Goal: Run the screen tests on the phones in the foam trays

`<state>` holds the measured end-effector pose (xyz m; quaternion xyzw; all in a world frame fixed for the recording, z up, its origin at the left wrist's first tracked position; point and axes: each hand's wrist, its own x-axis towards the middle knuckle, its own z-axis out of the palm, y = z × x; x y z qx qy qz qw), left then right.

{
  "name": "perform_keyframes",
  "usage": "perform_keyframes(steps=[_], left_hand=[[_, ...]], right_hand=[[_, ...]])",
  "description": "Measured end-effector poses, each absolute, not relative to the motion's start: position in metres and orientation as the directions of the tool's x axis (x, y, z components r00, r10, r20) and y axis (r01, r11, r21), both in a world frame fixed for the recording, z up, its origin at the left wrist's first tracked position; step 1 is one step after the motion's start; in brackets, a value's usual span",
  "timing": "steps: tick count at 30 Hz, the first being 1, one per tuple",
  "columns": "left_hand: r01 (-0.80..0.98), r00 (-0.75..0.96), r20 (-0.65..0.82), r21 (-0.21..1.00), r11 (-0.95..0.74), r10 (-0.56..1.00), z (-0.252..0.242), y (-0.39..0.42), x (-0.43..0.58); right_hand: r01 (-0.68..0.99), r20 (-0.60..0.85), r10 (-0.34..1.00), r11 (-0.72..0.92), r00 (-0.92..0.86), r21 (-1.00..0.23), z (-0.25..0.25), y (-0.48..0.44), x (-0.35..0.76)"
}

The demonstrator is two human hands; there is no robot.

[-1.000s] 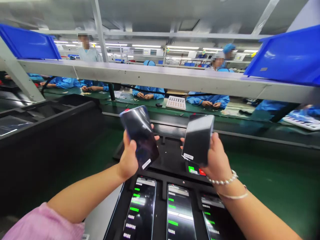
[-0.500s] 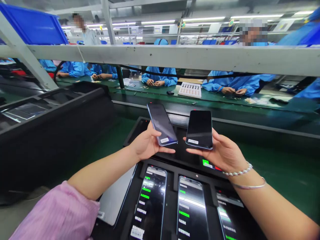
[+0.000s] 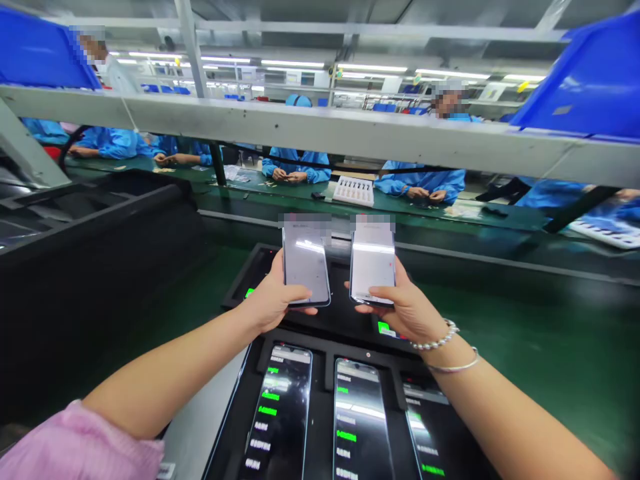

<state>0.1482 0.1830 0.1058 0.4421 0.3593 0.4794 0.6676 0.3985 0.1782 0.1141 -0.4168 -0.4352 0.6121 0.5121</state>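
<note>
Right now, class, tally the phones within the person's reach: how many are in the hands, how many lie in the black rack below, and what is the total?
Phones in the hands: 2 (left hand holds the left-hand phone; right hand holds the right-hand phone)
Phones in the black rack: 3 (left rack phone, middle rack phone, right rack phone)
Total: 5

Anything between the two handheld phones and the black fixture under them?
Nothing visible. The left-hand phone and right-hand phone, held by the left hand and right hand, sit above the black fixture with no object between.
</note>
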Motion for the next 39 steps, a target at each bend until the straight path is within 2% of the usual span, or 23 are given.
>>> perform_keyframes(steps=[5, 8, 12, 20, 27, 31, 35, 39], left_hand=[[-0.254, 0.325, -0.07, 0.954, 0.159, 0.943, 0.103, 0.186, 0.147], [-0.175, 0.324, -0.044, 0.979, 0.105, 0.945, 0.092, 0.2, 0.143], [0.019, 0.293, 0.013, 1.0, -0.019, 0.956, 0.07, 0.227, 0.134], [0.348, 0.244, -0.043, 0.936, -0.046, 0.969, 0.036, 0.263, 0.119], [0.398, 0.277, 0.005, 0.909, -0.12, 0.961, 0.026, 0.269, 0.125], [0.367, 0.337, 0.009, 0.919, -0.141, 0.941, 0.023, 0.267, 0.131], [0.332, 0.403, -0.06, 0.939, -0.085, 0.913, 0.02, 0.264, 0.138], [0.33, 0.363, -0.14, 0.944, 0.013, 0.921, 0.02, 0.263, 0.141]], right_hand=[[-0.254, -0.061, 0.99, -0.092, -0.129, -0.963, 0.114, 0.178, 0.4], [-0.186, -0.083, 0.986, -0.109, -0.143, -0.976, 0.105, 0.183, 0.404], [-0.073, -0.165, 0.978, -0.176, -0.13, -0.982, 0.076, 0.199, 0.407], [0.043, -0.176, 0.974, -0.172, -0.145, -0.984, 0.032, 0.222, 0.404], [0.026, -0.168, 0.951, -0.167, -0.26, -0.986, 0.031, 0.218, 0.403], [0.005, -0.172, 0.937, -0.179, -0.303, -0.984, 0.028, 0.219, 0.401], [0.013, -0.174, 0.941, -0.178, -0.291, -0.984, 0.023, 0.222, 0.403], [0.038, -0.176, 0.948, -0.173, -0.266, -0.984, 0.019, 0.225, 0.405]])
